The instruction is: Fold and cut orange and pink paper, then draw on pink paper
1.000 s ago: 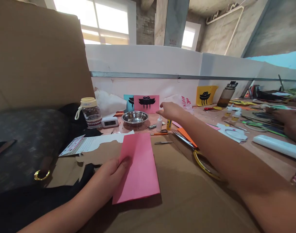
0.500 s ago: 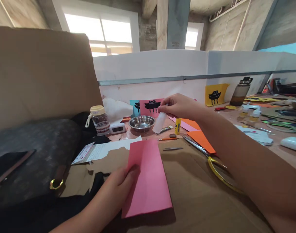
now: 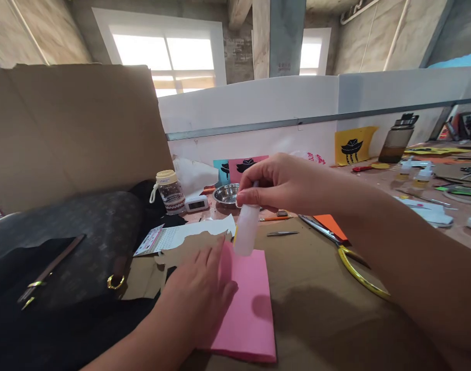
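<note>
A pink folded paper [image 3: 250, 309] lies on brown cardboard in front of me. My left hand [image 3: 198, 288] rests on its left part, fingers stretched out and apart. Above the paper's far end, my right hand [image 3: 264, 188] pinches the top of a translucent white bottle [image 3: 246, 232], which hangs slightly tilted. Behind the bottle is a steel bowl [image 3: 226, 194], partly covered by the right hand. Tweezers [image 3: 282, 233] lie on the cardboard to the right of the bottle.
Yellow-handled scissors [image 3: 361, 278] lie partly under my right forearm. A dark bag [image 3: 84, 247] is at the left, before a tall cardboard sheet [image 3: 76, 129]. A lidded cup [image 3: 170, 193] and small timer [image 3: 196, 204] stand behind. Another bottle [image 3: 398, 139] stands back right.
My left hand has let go of the pink paper's edge and now lies flat on it. The right hand has brought the white bottle nearer, over the paper. The view has shifted slightly.
</note>
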### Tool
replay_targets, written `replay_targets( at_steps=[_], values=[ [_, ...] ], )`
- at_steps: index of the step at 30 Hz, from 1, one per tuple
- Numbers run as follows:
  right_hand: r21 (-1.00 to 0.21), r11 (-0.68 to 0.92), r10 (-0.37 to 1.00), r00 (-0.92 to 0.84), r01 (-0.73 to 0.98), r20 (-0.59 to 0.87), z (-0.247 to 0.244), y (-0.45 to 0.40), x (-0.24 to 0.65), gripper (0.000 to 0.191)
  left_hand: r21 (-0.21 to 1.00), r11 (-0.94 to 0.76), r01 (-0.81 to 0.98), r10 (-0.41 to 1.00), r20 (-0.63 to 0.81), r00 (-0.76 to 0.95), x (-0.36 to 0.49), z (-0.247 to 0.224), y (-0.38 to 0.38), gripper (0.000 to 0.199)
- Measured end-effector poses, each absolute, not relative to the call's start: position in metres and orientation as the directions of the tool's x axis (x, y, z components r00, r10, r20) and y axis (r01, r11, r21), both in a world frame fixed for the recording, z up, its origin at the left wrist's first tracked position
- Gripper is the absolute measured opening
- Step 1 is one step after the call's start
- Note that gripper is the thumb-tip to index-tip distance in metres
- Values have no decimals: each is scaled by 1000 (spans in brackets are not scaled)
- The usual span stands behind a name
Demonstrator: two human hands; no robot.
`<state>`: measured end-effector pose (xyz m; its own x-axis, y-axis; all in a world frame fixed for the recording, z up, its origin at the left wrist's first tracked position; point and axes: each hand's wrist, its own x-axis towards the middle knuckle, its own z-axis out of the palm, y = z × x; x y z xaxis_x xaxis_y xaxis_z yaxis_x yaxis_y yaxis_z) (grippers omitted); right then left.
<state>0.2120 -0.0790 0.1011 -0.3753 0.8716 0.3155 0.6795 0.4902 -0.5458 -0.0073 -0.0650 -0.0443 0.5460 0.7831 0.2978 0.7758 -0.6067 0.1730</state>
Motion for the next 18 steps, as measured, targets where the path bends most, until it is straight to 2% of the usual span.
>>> replay_targets(
  at_steps=[2, 4, 6, 8, 10, 14, 18],
  values=[
    [-503, 520, 854, -412, 690, 317, 97, -79, 208, 22, 188, -669, 719, 711, 445, 545, -10, -46, -63, 77],
    [-469, 543, 840, -447, 697, 308, 91, -78, 200, 24, 370, -699, 611, 709, 470, 526, -11, -46, -64, 84],
    [-435, 568, 823, -475, 698, 311, 81, -77, 189, 24, 598, -657, 459, 741, 399, 540, -11, -43, -69, 76],
    [-402, 595, 803, -490, 696, 338, 72, -75, 180, 22, 739, -564, 370, 776, 321, 542, -9, -39, -74, 58],
    [-438, 616, 788, -526, 655, 321, 67, -73, 176, 24, 790, -502, 351, 815, 297, 497, -6, -36, -79, 45],
    [-661, 583, 760, -604, 472, 240, 70, -65, 188, 52, 814, -487, 317, 838, 333, 432, -5, -35, -80, 39],
    [-650, 561, 783, -585, 513, 214, 77, -58, 201, 36, 830, -442, 341, 864, 291, 412, -5, -35, -79, 46]
  ],
)
